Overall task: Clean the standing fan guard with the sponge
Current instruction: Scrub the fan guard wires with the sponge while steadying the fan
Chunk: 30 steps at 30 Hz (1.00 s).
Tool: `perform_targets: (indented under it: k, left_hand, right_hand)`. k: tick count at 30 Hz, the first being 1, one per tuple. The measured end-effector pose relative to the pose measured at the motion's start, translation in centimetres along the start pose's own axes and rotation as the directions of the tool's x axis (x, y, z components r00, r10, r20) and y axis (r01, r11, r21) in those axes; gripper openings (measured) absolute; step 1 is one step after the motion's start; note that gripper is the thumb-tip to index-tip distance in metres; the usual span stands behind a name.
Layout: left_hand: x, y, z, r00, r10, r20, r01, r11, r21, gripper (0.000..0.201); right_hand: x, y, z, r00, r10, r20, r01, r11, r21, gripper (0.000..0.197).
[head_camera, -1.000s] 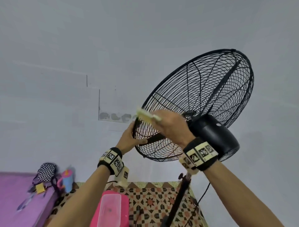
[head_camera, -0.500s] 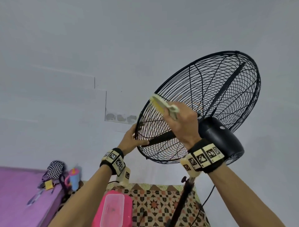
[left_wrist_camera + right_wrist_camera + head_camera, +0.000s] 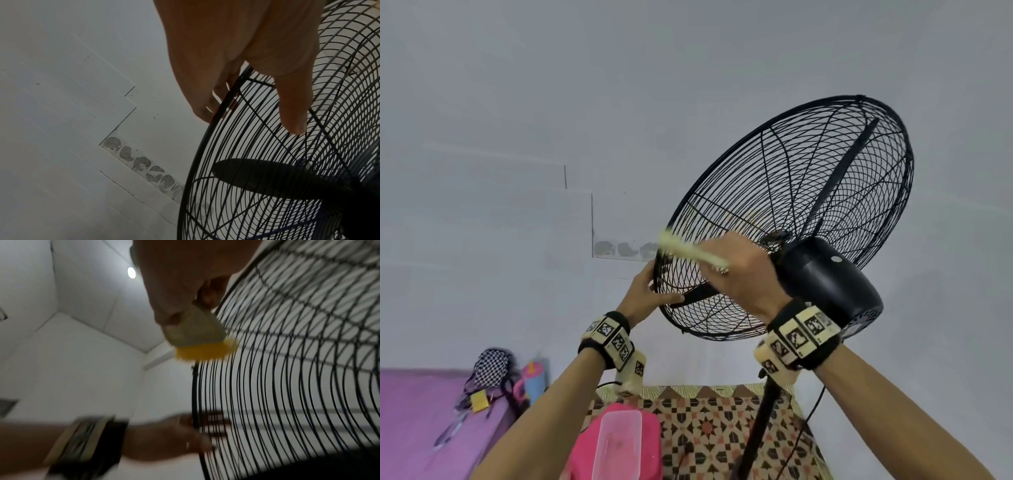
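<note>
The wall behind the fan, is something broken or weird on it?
Yes. A strip of the wall left of the fan guard shows grey blotches where the white covering looks missing, beside stepped seams. The fan itself looks undamaged.

Black standing fan guard (image 3: 808, 219), tilted, on a pole above a patterned floor mat (image 3: 709, 421). Left hand (image 3: 643, 294) grips the guard's lower rim; right hand (image 3: 743, 274) holds a yellow sponge (image 3: 688, 251) against the wires. Pink bed (image 3: 417, 428) at left.
</note>
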<state>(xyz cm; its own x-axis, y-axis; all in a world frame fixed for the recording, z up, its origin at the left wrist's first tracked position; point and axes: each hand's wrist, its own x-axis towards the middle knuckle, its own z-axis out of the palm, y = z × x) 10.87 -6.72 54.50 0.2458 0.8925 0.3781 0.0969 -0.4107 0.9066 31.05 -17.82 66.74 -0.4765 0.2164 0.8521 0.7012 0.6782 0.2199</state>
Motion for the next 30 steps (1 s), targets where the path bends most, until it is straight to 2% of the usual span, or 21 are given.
perform_targets:
  k: [1,2,3,4,5,7,9,10,11,12,14,15,16,17,20,22,23,24,26,28,30]
  left_hand:
    - [-0.1,0.2,0.0,1.000,0.016,-0.001,-0.016,1.000,0.006,0.083]
    - [-0.2,0.3,-0.1,1.000,0.022,0.006,-0.022,1.000,0.011,0.086]
    - [-0.3,0.3,-0.2,1.000,0.020,0.010,-0.020,1.000,0.004,0.089]
    - [-0.4,0.4,-0.2,1.000,0.008,0.012,-0.008,1.000,0.009,0.088]
    - [-0.4,0.5,-0.2,1.000,-0.003,0.006,0.003,1.000,0.004,0.084]
    - [-0.2,0.5,-0.1,1.000,-0.007,-0.002,0.007,1.000,-0.008,0.081]
    - [0.0,0.5,0.1,1.000,-0.009,0.005,0.009,1.000,-0.005,0.083]
    - [0.0,0.4,0.1,1.000,-0.013,0.000,0.013,1.000,-0.002,0.083]
    - [-0.1,0.5,0.2,1.000,-0.013,-0.003,0.013,1.000,-0.002,0.081]
    - [-0.2,0.6,0.2,1.000,-0.004,-0.005,0.004,1.000,-0.006,0.080]
    - [-0.5,0.5,0.3,1.000,0.015,-0.015,-0.015,1.000,-0.015,0.082]
    - [-0.7,0.4,0.2,1.000,0.018,-0.017,-0.019,1.000,-0.015,0.084]
    - [-0.7,0.5,0.2,1.000,0.019,-0.014,-0.019,1.000,-0.017,0.084]
    - [-0.7,0.6,0.3,1.000,0.010,-0.013,-0.010,1.000,-0.022,0.082]
    - [-0.6,0.9,0.1,1.000,-0.012,-0.010,0.012,0.999,-0.037,0.082]
    - [-0.5,0.9,0.2,1.000,-0.023,-0.009,0.023,0.999,-0.033,0.084]
    - [-0.5,0.9,0.2,1.000,-0.028,-0.010,0.027,0.999,-0.024,0.085]
    - [-0.5,1.1,0.3,1.000,-0.023,-0.007,0.023,1.000,-0.021,0.085]
    - [-0.5,1.3,0.1,1.000,-0.017,-0.015,0.017,1.000,-0.015,0.087]
    - [-0.6,1.2,-0.1,1.000,-0.017,-0.016,0.017,1.000,0.003,0.092]
    - [-0.8,1.5,-0.1,1.000,-0.019,-0.014,0.019,1.000,0.015,0.088]
  right_hand:
    - [-1.4,0.0,1.0,0.975,-0.109,0.195,0.109,0.994,0.011,0.023]
    - [-2.6,0.1,1.7,0.914,-0.197,0.354,0.209,0.978,0.004,0.024]
    - [-3.1,0.6,2.0,0.872,-0.225,0.434,0.248,0.969,0.003,0.025]
    - [-2.7,1.1,1.8,0.879,-0.197,0.434,0.212,0.977,0.015,0.026]
    - [-1.9,1.6,1.2,0.920,-0.154,0.361,0.157,0.987,0.022,0.025]
    - [0.3,2.8,-0.9,0.991,-0.070,0.110,0.069,0.998,0.009,0.025]
    - [1.4,3.5,-2.8,0.996,0.004,-0.090,-0.006,1.000,-0.027,0.026]
    - [1.3,3.5,-3.1,0.993,0.034,-0.110,-0.035,0.999,-0.005,0.026]
    - [0.7,3.2,-2.7,0.996,0.036,-0.077,-0.034,0.999,0.024,0.025]
    - [-0.4,2.7,-1.9,1.000,-0.001,0.020,0.000,0.999,0.051,0.024]
    - [-2.7,1.9,0.1,0.948,-0.131,0.290,0.113,0.990,0.079,0.027]
    - [-3.2,1.9,0.8,0.917,-0.159,0.366,0.138,0.987,0.081,0.030]
    - [-3.1,2.1,0.9,0.912,-0.139,0.386,0.113,0.989,0.090,0.032]
    - [-2.6,2.4,0.6,0.931,-0.093,0.352,0.061,0.993,0.099,0.033]
    - [-0.4,4.0,-1.6,0.997,0.024,0.074,-0.029,0.997,0.066,0.027]
    - [-0.5,4.5,-3.0,0.992,0.095,-0.083,-0.088,0.992,0.088,0.026]
    - [-1.0,4.4,-3.3,0.986,0.133,-0.099,-0.120,0.984,0.130,0.027]
    - [-1.8,4.1,-3.1,0.988,0.141,-0.056,-0.131,0.979,0.159,0.028]
    - [-3.8,3.6,-1.5,0.981,0.064,0.181,-0.094,0.982,0.162,0.029]
    - [-4.7,3.3,0.0,0.930,-0.007,0.367,-0.033,0.994,0.101,0.030]
    - [-3.5,3.7,-0.5,0.947,0.035,0.321,-0.068,0.993,0.092,0.029]
